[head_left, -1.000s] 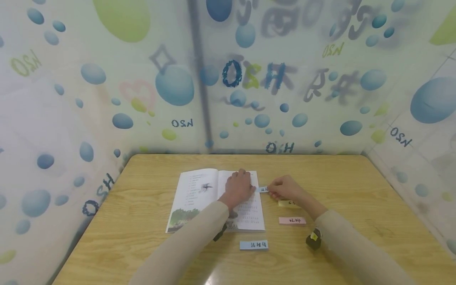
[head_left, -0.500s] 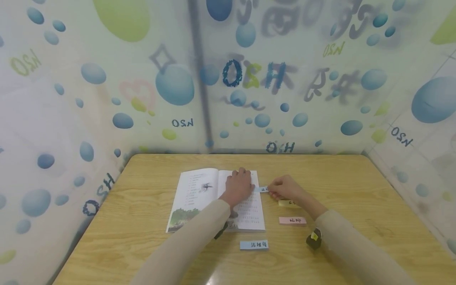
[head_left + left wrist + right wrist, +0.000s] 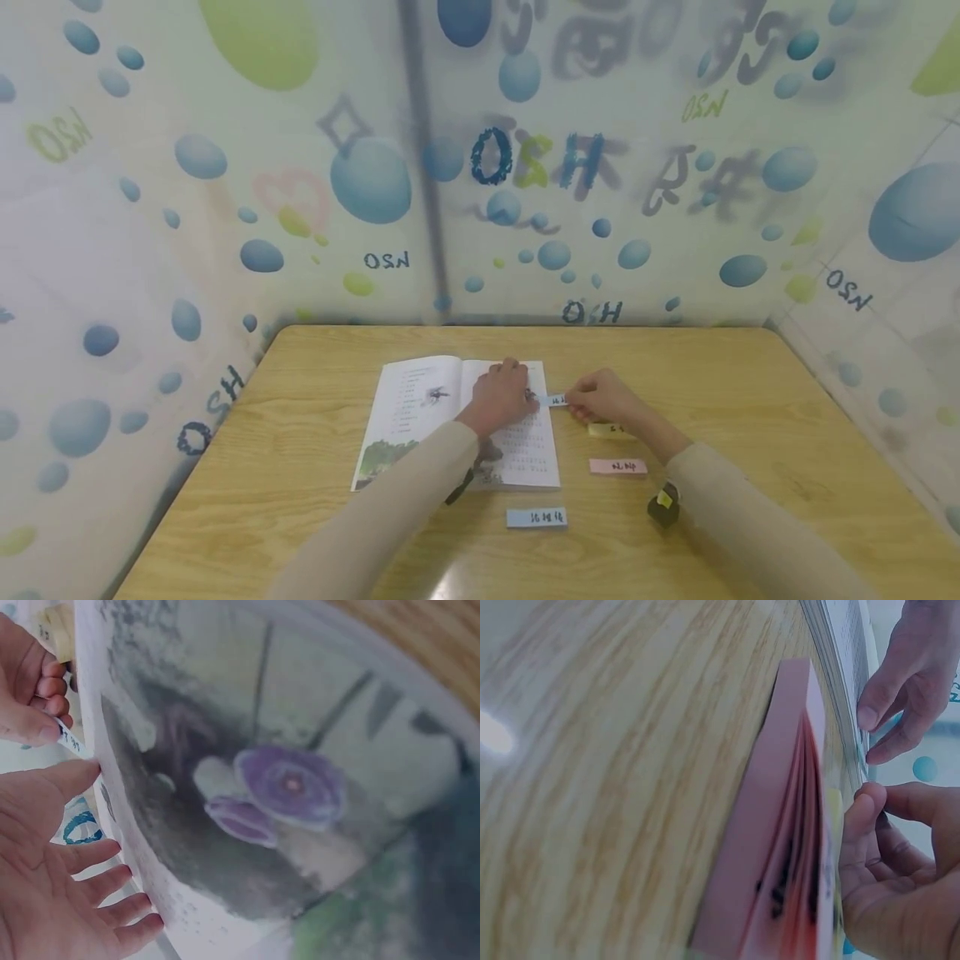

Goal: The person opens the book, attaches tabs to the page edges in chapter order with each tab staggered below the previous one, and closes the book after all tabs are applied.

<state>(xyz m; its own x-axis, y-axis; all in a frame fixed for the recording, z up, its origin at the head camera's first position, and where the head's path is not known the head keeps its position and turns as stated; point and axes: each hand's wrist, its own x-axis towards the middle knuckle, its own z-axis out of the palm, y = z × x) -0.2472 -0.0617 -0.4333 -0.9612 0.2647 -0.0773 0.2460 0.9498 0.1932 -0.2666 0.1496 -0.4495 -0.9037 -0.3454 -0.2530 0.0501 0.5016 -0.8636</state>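
Observation:
An open book [image 3: 405, 408] lies on the table, its right page under my left hand [image 3: 501, 396]. That hand lies with straight fingers on the page, its thumb close to a blue sticky tab [image 3: 557, 401] at the page's right edge. My right hand [image 3: 603, 396] pinches the tab's outer end between thumb and fingertips. In the left wrist view the white tab [image 3: 70, 739] with handwriting spans between the right fingertips and the left thumb. Below the right hand are a yellow sticky-note strip [image 3: 606, 431], partly hidden by the arm, and a pink strip pad [image 3: 617, 467].
Nearer the front, another blue strip [image 3: 537, 517] with handwriting lies on the wooden table [image 3: 720, 375]. A dark wrist device [image 3: 663, 506] sits under the right sleeve. A curtain [image 3: 300, 167] printed with blue dots stands behind and on both sides.
My left hand has shifted slightly on the page, and a dark printed spot beside its thumb now shows. My right hand keeps its pinch on the tab in the same place.

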